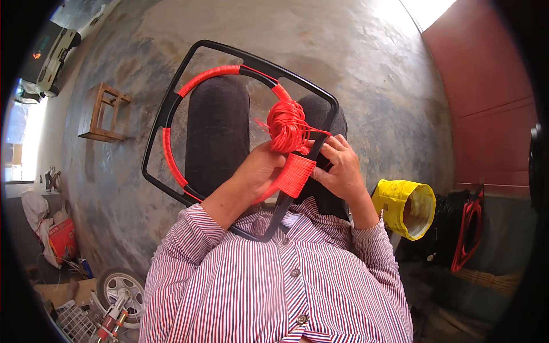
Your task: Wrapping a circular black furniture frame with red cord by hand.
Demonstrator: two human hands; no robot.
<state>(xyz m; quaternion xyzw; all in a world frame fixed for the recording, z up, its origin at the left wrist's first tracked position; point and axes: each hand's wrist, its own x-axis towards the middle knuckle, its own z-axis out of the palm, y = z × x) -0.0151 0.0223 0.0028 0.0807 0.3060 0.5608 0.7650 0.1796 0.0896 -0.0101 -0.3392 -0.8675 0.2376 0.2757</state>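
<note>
Across my lap lies a black frame [187, 58], a rounded square outline with a round ring inside it. Red cord is wound tightly round several stretches of the ring, with a broad wrapped band [297, 176] at its near right. My left hand [264, 167] is closed at the ring, its fingertips partly hidden beneath a loose bundle of red cord [287, 127]. From that bundle a strand runs over the frame's right bar. My right hand [341, 168] grips this bar with bent fingers, thumb beside the wrapped band; the strand passes close to its fingertips.
A small wooden stool [103, 114] is on the concrete floor at left. To the right of my right forearm stands a yellow bag-like container [394, 206], beside a dark item with a red rim [469, 228]. A wheel [121, 294] is at lower left.
</note>
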